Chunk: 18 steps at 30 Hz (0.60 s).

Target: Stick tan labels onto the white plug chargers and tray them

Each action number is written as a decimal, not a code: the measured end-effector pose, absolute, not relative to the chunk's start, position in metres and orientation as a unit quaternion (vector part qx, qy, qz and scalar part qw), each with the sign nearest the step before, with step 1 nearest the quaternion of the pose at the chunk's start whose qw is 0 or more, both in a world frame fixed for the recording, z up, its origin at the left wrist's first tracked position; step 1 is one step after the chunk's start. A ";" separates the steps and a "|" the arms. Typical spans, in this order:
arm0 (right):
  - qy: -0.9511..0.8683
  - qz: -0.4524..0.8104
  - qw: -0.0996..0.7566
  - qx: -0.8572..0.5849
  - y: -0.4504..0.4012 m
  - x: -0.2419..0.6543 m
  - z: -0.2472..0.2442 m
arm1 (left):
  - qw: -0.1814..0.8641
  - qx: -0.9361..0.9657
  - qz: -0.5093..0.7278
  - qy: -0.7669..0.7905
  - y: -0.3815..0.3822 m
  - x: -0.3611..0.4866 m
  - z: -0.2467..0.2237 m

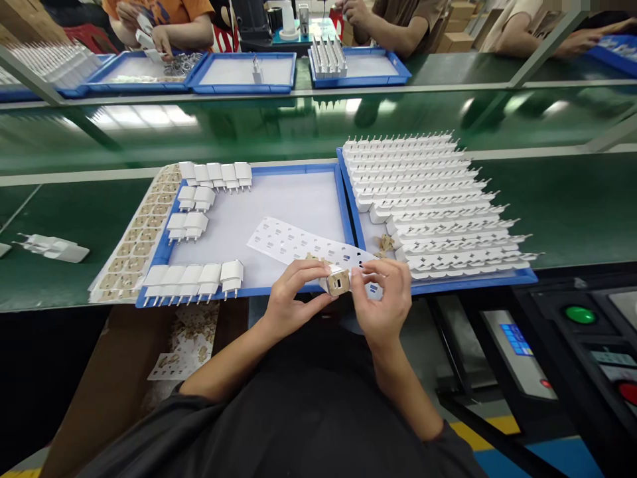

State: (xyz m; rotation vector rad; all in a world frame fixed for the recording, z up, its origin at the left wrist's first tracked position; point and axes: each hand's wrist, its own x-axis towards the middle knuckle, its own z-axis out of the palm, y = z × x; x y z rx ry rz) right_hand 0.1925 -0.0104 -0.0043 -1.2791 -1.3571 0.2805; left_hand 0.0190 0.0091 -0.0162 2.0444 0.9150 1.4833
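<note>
Above the front edge of the left blue tray [343, 199], a white plug charger [338, 283] sits between my hands, its tan end with port openings facing me. My left hand [300, 289] is closed on it, thumb below and fingers above. My right hand [383, 299] is closed too, its thumb and fingertips against the charger's right edge. Just behind them lies a white sheet [293, 240] with punched openings, partly hidden by my fingers. Several white chargers [184, 279] stand in rows along the tray's left side.
On the right, another blue tray [472, 282] holds dense rows of chargers, with crumpled tan scraps [385, 244] beside them. A sheet of tan stickers [142, 232] lies left. One charger [52, 247] rests farther left. A box of scraps [192, 338] is below. Co-workers sit across the green conveyor [279, 126].
</note>
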 end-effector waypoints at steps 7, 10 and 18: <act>-0.559 0.477 0.545 -0.404 -0.015 0.190 -0.008 | 0.277 0.710 0.555 0.332 0.008 0.024 -0.024; -0.531 0.493 0.563 -0.397 -0.018 0.179 -0.009 | 0.251 0.718 0.567 0.314 0.008 0.028 -0.025; -0.476 0.465 0.614 -0.424 -0.017 0.169 -0.001 | 0.183 0.736 0.577 0.304 0.007 0.033 -0.026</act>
